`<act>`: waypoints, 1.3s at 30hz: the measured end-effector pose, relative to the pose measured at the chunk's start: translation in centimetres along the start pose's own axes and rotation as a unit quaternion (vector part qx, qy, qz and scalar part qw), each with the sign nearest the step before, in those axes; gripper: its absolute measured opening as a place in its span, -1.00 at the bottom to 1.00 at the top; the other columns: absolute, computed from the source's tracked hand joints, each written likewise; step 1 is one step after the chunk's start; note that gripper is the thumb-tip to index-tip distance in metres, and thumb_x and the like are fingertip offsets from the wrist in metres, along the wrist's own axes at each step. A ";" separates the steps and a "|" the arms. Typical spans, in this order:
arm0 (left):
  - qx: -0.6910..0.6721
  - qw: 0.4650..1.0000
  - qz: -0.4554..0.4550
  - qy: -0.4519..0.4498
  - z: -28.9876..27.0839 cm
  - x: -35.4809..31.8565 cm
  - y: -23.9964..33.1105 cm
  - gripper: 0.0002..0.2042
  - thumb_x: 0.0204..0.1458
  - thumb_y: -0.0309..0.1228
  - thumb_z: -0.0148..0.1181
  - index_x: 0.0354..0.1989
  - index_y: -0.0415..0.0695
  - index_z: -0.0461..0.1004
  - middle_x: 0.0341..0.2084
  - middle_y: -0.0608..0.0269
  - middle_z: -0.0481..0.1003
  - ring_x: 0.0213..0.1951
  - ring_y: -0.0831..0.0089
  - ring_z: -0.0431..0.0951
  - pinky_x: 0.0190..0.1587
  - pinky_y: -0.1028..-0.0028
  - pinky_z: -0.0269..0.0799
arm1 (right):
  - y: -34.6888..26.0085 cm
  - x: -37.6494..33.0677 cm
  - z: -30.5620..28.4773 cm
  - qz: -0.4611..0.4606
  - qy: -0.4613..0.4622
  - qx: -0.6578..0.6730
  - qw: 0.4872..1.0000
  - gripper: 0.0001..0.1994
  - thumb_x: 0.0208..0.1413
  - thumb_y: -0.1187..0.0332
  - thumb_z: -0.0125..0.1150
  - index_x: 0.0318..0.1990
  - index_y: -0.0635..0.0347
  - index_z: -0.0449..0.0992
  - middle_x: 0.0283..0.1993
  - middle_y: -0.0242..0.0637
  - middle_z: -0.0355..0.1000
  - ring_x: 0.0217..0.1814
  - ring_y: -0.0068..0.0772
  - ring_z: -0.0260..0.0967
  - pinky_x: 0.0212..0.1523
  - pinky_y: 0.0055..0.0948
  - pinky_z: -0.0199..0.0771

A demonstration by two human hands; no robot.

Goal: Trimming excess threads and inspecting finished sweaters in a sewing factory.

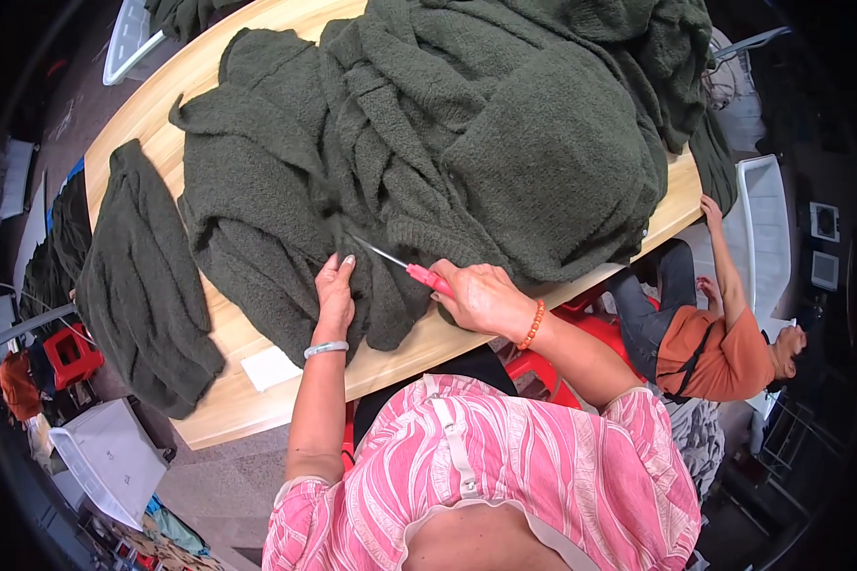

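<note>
Left hand [335, 289] pinches green knitwear [248, 224]; right hand [487, 297] grips red-handled tool [428, 278], apparently working there; next move needs steady tension.

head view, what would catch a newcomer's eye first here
Probably the big heap of dark green knitwear across the wooden table. Next, the red-handled tool in the right hand, its thin metal shaft over the knitwear near the left hand. The pink patterned shirt fills the lower middle.

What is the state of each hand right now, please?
Left hand: closed, apparently pinching dark green knit fabric.
Right hand: closed, holding a pink-handled tool with a thin metal shaft.
</note>
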State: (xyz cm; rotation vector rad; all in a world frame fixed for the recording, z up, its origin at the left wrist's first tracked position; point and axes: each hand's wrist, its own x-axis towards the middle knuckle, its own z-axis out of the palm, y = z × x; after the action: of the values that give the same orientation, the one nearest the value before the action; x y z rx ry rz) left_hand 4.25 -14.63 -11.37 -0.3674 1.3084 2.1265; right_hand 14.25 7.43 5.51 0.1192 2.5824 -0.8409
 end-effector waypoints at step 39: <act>0.051 0.947 -0.099 0.301 -9.2 -12.4 2.2 -0.90 0.16 -0.41 0.08 -0.20 -0.12 0.44 -0.25 0.24 0.50 -0.21 0.41 0.48 -0.18 0.25 0.45 | -4.4 1.8 0.8 -0.077 -0.042 0.023 0.996 -0.73 0.14 0.24 0.15 -0.06 0.12 0.37 -0.37 0.02 0.46 -0.26 0.17 0.43 -0.24 0.00 0.40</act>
State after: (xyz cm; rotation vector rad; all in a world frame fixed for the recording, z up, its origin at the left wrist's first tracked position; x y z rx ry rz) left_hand 11.75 -27.75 -7.65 -1.1211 1.6167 1.8290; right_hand 11.97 3.28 6.62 -0.1022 2.5184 -0.9396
